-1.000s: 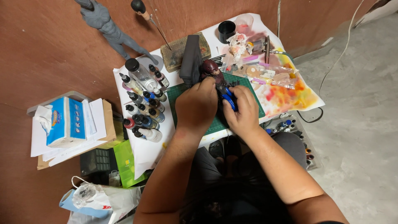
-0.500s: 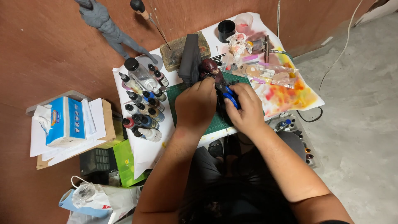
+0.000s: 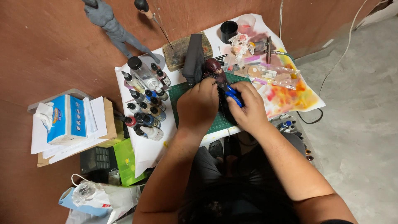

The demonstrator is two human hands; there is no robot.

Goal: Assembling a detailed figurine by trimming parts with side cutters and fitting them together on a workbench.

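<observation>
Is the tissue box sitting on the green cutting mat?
No, the tissue box sits on papers far left of the green mat.

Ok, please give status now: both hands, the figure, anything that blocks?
Left hand gripping small dark red figure. Right hand shut on blue-handled tool at figure. Both over green cutting mat. Small paint bottles stand left, not blocking.

Hands hide figurine's [image 3: 215, 70] body; grey statue [image 3: 112, 25] cut off.

Both forearms reach up from the lower frame; the left hand [image 3: 200, 103] and right hand [image 3: 248, 108] curl closed side by side at centre.
</observation>
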